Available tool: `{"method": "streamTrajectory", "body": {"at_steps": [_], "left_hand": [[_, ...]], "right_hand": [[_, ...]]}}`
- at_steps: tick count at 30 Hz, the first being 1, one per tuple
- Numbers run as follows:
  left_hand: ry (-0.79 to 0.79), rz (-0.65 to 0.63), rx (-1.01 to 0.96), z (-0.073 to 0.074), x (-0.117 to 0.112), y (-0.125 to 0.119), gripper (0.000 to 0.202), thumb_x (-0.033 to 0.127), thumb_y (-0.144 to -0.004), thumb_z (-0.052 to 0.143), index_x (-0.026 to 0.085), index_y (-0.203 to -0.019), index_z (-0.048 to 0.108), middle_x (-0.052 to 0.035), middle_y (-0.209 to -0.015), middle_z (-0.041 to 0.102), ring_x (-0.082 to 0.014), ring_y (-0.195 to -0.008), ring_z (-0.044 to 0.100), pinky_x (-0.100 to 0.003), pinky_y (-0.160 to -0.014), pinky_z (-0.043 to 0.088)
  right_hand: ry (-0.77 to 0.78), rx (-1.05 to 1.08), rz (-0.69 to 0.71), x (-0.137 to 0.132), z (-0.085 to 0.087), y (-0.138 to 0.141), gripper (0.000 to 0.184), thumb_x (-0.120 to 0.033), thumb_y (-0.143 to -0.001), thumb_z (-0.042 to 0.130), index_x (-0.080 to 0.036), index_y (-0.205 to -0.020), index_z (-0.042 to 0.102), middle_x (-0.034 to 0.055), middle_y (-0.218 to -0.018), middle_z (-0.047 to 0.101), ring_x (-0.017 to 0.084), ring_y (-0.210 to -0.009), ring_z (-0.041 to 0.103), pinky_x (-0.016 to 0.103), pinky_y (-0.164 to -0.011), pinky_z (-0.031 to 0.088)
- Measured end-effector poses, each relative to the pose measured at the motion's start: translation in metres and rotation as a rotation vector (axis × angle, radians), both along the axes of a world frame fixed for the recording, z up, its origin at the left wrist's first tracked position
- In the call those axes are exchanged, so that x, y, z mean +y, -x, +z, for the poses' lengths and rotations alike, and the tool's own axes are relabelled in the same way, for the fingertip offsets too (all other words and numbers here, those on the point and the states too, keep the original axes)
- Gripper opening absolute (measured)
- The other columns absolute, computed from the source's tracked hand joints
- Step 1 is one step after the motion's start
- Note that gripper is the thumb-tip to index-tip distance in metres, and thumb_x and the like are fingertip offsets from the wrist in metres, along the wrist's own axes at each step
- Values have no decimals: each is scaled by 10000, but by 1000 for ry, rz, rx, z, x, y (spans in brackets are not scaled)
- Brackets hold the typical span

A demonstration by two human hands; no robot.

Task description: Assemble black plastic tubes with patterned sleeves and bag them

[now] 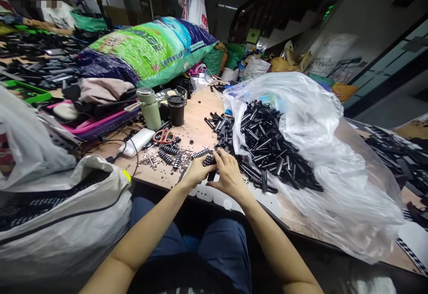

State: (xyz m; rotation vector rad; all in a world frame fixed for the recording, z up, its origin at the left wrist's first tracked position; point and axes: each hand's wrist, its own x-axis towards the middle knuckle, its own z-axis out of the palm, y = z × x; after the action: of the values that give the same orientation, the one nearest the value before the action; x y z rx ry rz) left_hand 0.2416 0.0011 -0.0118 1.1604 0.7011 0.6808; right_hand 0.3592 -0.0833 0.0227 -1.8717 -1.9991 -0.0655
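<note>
Near the table's front edge, my left hand (198, 172) and my right hand (230, 174) meet with fingers bent around a small black plastic piece (211, 175). Fingers cover much of it, so its full shape is hidden. Just beyond my fingertips lie black-and-white checkered rolls (201, 153). More checkered rolls (170, 148) rest to the left, among scattered tiny black bits. Right of my right hand, a heap of black plastic parts (267, 140) spills from a clear plastic bag (314, 111).
Red-handled scissors (163, 136), a white power bank-like block (137, 142), a green flask (149, 109) and a dark lidded cup (176, 110) stand left. An open white sack (100, 196) sits at the left edge. A large printed sack (150, 51) lies behind. Another person is far left.
</note>
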Motion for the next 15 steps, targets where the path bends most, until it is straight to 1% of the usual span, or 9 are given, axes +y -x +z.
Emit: {"method": "streamTrajectory", "body": {"at_steps": [3, 6, 8, 10, 13, 15], "left_hand": [[-8, -10, -54, 4, -3, -2, 465, 476, -664, 773, 131, -926, 605, 50, -571, 513, -33, -377, 359, -156, -342, 247], [83, -7, -174, 5, -5, -1, 505, 547, -735, 672, 139, -1022, 593, 21, -664, 552, -47, -401, 404, -153, -326, 265], [132, -16, -201, 5, -7, 0, 533, 553, -749, 652, 139, -1080, 594, 30, -634, 527, -50, -387, 397, -148, -312, 249], [152, -23, -183, 6, -11, 0, 568, 536, -756, 659, 151, -1166, 585, 55, -570, 478, -50, -359, 368, -142, -300, 219], [208, -18, -154, 6, -19, -3, 609, 520, -793, 629, 177, -1288, 540, 66, -516, 458, -59, -331, 353, -148, -292, 202], [265, -6, -161, 6, -23, -6, 566, 479, -802, 626, 167, -1271, 567, 53, -517, 494, -63, -338, 380, -155, -307, 233]], "right_hand": [[7, 16, -22, 0, -1, -5, 999, -350, -594, 814, -137, -1438, 324, 207, -1440, 382, 365, -1338, 359, 542, -1104, 320], [-3, 179, -52, -9, -4, -13, 1025, -394, -604, 803, -113, -1443, 285, 218, -1400, 393, 349, -1333, 374, 517, -1097, 362], [-23, 295, -40, -21, -5, -18, 1060, -438, -624, 794, -126, -1464, 227, 209, -1415, 371, 324, -1350, 364, 498, -1116, 356], [-48, 372, -5, -32, -6, -20, 1090, -448, -640, 792, -147, -1484, 171, 199, -1452, 334, 309, -1377, 335, 488, -1131, 343], [-67, 413, 61, -43, -6, -17, 1124, -449, -642, 799, -171, -1500, 129, 188, -1493, 292, 313, -1409, 286, 501, -1145, 322], [-67, 414, 111, -44, -6, -14, 1140, -456, -635, 804, -174, -1505, 124, 184, -1497, 295, 315, -1417, 274, 504, -1157, 302]]}}
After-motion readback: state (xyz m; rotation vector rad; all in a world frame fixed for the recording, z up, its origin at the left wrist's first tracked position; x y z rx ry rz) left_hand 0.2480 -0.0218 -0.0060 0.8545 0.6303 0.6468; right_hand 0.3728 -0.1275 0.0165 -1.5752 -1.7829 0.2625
